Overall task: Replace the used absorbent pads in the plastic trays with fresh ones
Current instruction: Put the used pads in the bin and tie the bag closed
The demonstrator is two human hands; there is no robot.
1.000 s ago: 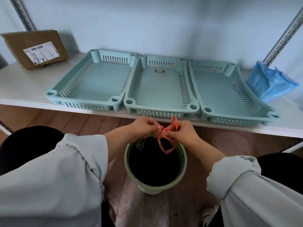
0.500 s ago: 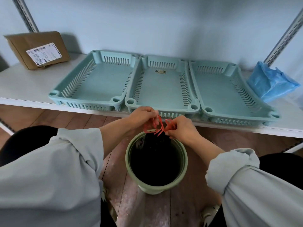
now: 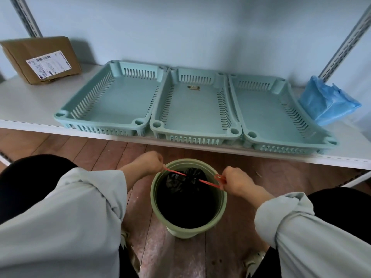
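Three pale green plastic trays stand side by side on the white shelf: the left tray [image 3: 112,101], the middle tray [image 3: 192,109] with a small label on its floor, and the right tray [image 3: 275,115]. No pads show in them. Below, a green bin [image 3: 188,227] holds a black bag [image 3: 184,180] gathered at its neck. A red drawstring [image 3: 208,183] runs taut across the neck. My left hand [image 3: 149,162] grips its left end, and my right hand [image 3: 235,180] grips its right end.
A cardboard parcel [image 3: 43,59] with a shipping label leans on the wall at the shelf's left. A blue plastic pack [image 3: 327,101] sits at the right, beside a slotted metal upright [image 3: 345,39]. The white shelf [image 3: 24,105] overhangs a wooden floor [image 3: 176,257].
My hands were together over the bin, working the red drawstring loops. They have now pulled apart sideways, drawing the string taut and cinching the black bag's neck.
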